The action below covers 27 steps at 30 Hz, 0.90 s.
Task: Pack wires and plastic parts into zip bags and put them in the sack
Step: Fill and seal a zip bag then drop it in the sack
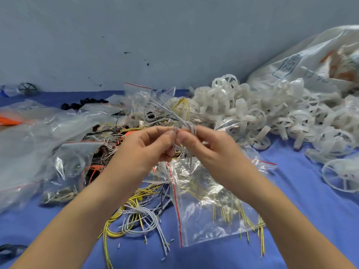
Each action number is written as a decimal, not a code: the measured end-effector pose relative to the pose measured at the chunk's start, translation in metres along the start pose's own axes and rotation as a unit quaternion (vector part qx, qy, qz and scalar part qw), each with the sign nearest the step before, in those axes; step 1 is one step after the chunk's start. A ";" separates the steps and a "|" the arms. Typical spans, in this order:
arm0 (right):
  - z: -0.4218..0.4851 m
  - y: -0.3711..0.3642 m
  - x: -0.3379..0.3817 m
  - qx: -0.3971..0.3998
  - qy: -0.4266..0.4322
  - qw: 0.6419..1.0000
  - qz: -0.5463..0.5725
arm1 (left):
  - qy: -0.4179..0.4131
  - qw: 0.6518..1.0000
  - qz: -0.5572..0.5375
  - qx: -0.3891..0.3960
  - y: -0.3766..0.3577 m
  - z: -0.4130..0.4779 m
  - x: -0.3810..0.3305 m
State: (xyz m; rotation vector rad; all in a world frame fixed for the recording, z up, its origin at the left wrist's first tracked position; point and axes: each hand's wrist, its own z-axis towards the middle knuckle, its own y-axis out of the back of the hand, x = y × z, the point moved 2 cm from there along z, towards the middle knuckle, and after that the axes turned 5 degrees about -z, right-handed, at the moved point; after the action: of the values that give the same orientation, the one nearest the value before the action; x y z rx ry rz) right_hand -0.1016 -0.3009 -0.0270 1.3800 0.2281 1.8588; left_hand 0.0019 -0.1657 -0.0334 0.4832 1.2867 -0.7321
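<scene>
I pinch a bundle of grey wires [187,126] between my left hand [147,147] and right hand [207,146], both curled on it just above the zip bag [206,202] on the counter [303,191], likely coiling it compact for bagging, the sack [310,61] lying far right.

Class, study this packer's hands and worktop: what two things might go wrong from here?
1. The grey wire bundle, pinched between the left hand and right hand, has ends splaying upward, so it may spring loose.
2. Loose wires lie tangled beside the zip bag below, and the bundle might snag them going in.
</scene>
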 end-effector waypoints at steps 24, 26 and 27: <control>-0.014 -0.017 -0.030 0.174 -0.099 0.976 0.087 | -0.215 0.736 0.635 0.090 -0.010 -0.026 0.023; -0.014 -0.017 -0.030 0.169 -0.105 0.975 0.094 | -0.218 0.748 0.621 0.085 -0.009 -0.028 0.022; -0.013 -0.017 -0.031 0.167 -0.110 0.975 0.102 | -0.216 0.756 0.613 0.080 -0.008 -0.029 0.021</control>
State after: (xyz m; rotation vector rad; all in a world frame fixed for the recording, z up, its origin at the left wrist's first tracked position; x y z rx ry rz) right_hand -0.1021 -0.3063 -0.0644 1.8881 0.3047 1.8719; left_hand -0.0217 -0.1559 -0.0598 1.0661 0.2631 0.1965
